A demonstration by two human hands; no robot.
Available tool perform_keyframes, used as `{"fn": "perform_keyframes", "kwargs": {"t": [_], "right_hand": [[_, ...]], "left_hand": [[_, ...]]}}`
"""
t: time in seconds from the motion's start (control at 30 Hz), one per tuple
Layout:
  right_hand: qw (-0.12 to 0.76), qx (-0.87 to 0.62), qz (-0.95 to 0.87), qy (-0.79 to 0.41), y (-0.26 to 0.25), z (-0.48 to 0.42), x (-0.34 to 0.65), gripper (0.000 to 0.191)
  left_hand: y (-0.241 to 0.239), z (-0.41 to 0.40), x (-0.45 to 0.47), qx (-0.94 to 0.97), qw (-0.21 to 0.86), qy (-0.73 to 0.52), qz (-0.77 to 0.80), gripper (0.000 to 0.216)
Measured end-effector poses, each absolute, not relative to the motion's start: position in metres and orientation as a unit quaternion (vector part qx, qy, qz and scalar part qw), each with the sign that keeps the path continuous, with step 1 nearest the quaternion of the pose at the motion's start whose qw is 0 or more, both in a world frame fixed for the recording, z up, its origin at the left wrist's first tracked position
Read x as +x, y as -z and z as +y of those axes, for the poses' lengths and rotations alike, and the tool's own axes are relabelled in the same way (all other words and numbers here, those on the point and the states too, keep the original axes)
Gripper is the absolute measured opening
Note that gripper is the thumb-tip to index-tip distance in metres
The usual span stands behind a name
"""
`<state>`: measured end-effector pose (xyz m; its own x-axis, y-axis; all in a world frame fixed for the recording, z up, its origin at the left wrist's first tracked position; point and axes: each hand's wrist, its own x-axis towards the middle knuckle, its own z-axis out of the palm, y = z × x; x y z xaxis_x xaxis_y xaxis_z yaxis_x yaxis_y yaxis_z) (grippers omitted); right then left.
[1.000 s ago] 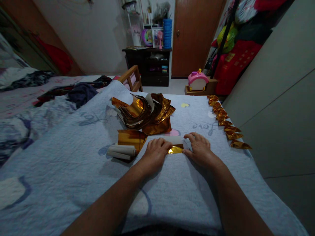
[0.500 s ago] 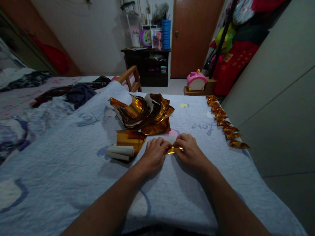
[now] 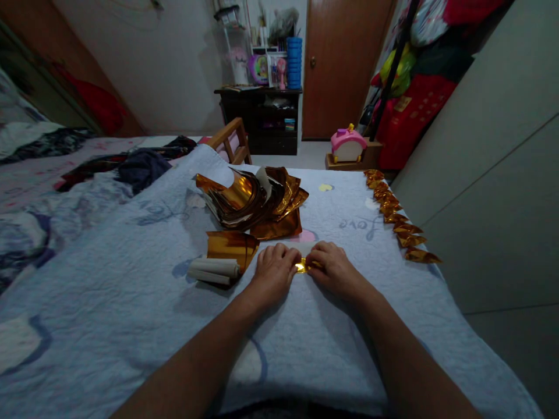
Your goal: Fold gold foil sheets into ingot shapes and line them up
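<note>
Between my two hands lies a sheet of gold foil paper (image 3: 302, 266), folded over at its near side, with a pale part behind it. My left hand (image 3: 276, 270) is closed on its left end, fingers curled. On the right end, my right hand (image 3: 332, 266) pinches the same sheet. Both hands rest low on the blue bedspread (image 3: 152, 326). To the left of my left hand are gold sheets (image 3: 231, 249) with rolled pale papers (image 3: 213, 271) on their near side. A thick curved stack of gold foil paper (image 3: 248, 201) lies behind them.
Along the bed's right edge runs a row of folded gold pieces (image 3: 399, 227). Clothes (image 3: 144, 169) lie at the left. Beyond the bed stand a wooden chair (image 3: 231, 139), a dark cabinet (image 3: 262, 122) and a pink toy (image 3: 348, 144). A pale cupboard (image 3: 489, 198) flanks the right side.
The gold strip between my hands looks a little wider and flatter at its middle. My right hand has shifted slightly left and nearer to me.
</note>
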<state>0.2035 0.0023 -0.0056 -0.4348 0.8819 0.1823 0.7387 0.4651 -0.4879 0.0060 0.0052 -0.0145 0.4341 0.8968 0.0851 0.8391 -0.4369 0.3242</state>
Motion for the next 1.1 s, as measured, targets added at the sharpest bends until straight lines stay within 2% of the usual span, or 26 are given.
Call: {"fn": "perform_keyframes", "kwargs": {"t": [0.27, 0.37, 0.47, 0.6, 0.83, 1.1], "right_hand": [[0.200, -0.481, -0.837, -0.168, 0.005, 0.003, 0.205, 0.013], [0.200, -0.481, -0.841, -0.147, 0.003, 0.002, 0.201, 0.012], [0.206, -0.481, -0.842, -0.135, -0.001, 0.000, 0.198, 0.014], [0.223, -0.483, -0.836, -0.133, -0.002, 0.000, 0.197, 0.015], [0.222, -0.479, -0.842, -0.108, 0.008, 0.004, 0.197, 0.017], [0.258, -0.503, -0.822, -0.064, 0.006, 0.002, 0.195, 0.016]], "left_hand": [[0.013, 0.010, 0.000, 0.812, 0.107, -0.146, 0.554, 0.028], [0.009, 0.013, 0.000, 0.796, 0.123, -0.187, 0.563, 0.023], [0.002, 0.013, 0.000, 0.775, 0.169, -0.216, 0.569, 0.021], [-0.006, 0.011, 0.002, 0.740, 0.220, -0.192, 0.606, 0.027], [-0.012, 0.009, 0.001, 0.726, 0.280, -0.229, 0.584, 0.028], [-0.006, 0.009, -0.002, 0.647, 0.446, -0.314, 0.533, 0.031]]}}
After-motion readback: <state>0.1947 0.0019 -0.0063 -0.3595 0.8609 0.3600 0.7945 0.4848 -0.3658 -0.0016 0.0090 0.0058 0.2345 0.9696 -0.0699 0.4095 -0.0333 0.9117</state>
